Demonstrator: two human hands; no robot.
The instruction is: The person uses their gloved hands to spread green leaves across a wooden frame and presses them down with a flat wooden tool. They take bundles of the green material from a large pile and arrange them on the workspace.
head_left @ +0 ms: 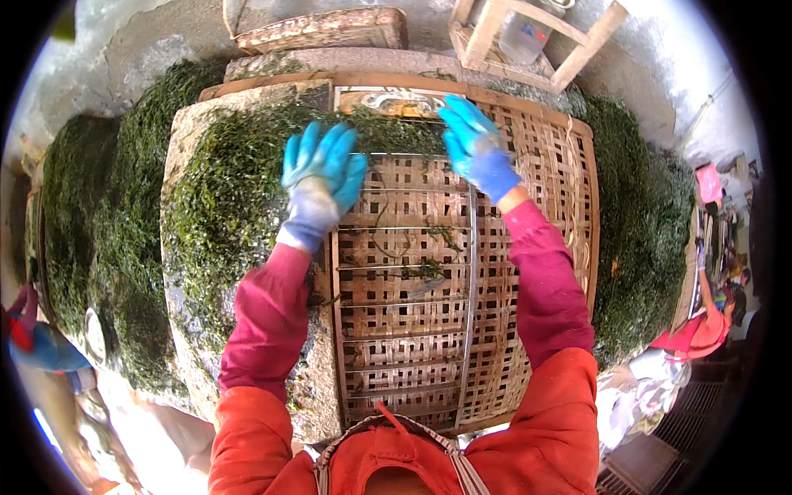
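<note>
Dark green seaweed point(235, 181) is heaped on a pale slab at the left. My left hand point(320, 177), in a blue and white glove, rests at the heap's right edge with its fingers spread. My right hand point(478, 148), gloved the same way, reaches over the far part of a woven bamboo tray point(536, 272), fingers stretched out. Between my hands a strip of seaweed lies across the far end of a metal frame with thin crossbars point(472, 289) on the tray. A few loose strands point(425, 270) lie farther down among the bars. Neither hand grips anything visible.
More seaweed piles point(635, 239) flank the work surface on the right and left. Beyond it stand a wooden stool point(495, 21) with a clear plastic container point(524, 37) and a flat woven tray point(322, 31). Other people point(701, 330) are at both sides.
</note>
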